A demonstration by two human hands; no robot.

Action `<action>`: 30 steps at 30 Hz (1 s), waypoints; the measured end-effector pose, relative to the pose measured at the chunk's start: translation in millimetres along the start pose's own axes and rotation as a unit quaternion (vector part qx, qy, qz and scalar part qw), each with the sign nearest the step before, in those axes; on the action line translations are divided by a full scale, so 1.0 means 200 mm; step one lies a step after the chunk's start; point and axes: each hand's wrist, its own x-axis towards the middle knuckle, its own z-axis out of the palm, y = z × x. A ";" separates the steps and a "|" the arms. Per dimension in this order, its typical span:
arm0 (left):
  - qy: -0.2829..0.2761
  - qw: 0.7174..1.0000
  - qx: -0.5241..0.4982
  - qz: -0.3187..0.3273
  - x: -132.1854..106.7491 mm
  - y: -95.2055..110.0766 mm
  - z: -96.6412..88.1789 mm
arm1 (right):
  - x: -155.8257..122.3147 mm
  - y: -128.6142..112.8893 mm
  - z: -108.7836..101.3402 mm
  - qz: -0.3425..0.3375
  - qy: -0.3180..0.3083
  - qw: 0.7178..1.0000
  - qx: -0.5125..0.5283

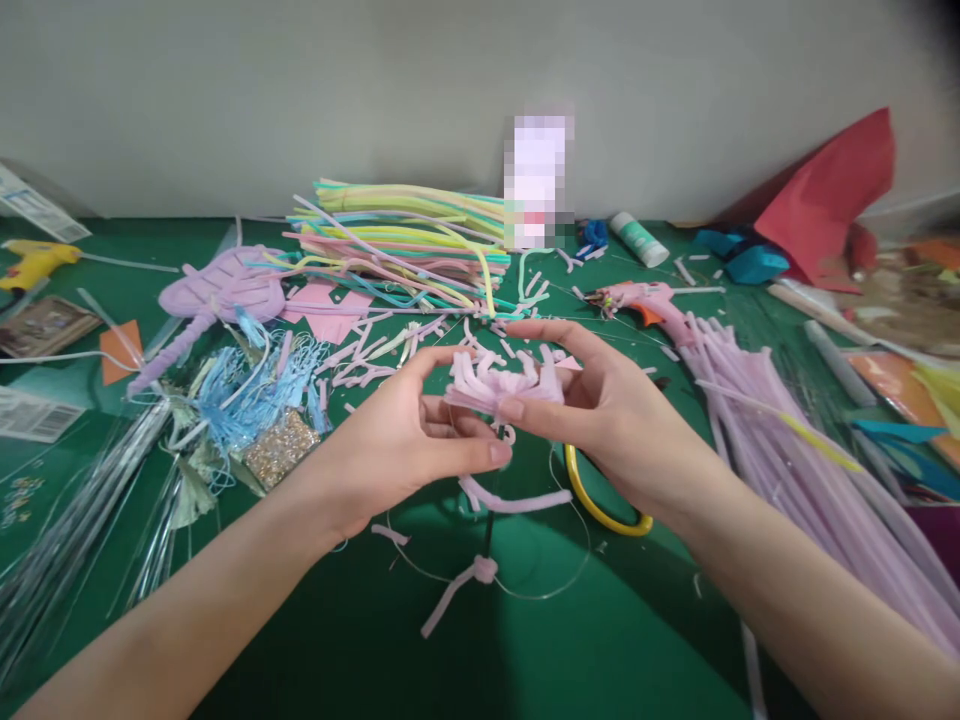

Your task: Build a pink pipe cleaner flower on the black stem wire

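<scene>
Lilac stem bundle (504,385) sits raised above the green worktop (360,650), between the two hands, its short curled ends pointing up and outward. The right-hand grip (609,395) is pinched on it: the thumb presses flat across its near face at the right of centre, other fingers lie behind it, and the index finger arches over, clear of the top. The left-hand grip (420,425) is partly curled at the bundle's left end, the upper finger reaching its top edge and the thumb stretched beneath it; whether it has firm hold of anything, I cannot tell. Both forearms come in from the lower corners and converge, palms turned inward. Below the hands, a thin wire (529,597) loops down near a knotted lilac piece (485,570). A yellow handle (606,513) lies on the worktop just beside the right wrist.
</scene>
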 end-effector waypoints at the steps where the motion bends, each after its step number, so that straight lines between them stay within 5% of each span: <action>1: 0.001 1.000 0.002 -0.001 0.00 0.00 0.00 | 0.00 0.00 0.00 -0.003 0.000 1.000 -0.003; 30: 0.007 1.000 -0.003 -0.006 -0.03 0.00 0.03 | -0.04 0.00 0.01 0.022 -0.031 0.998 -0.041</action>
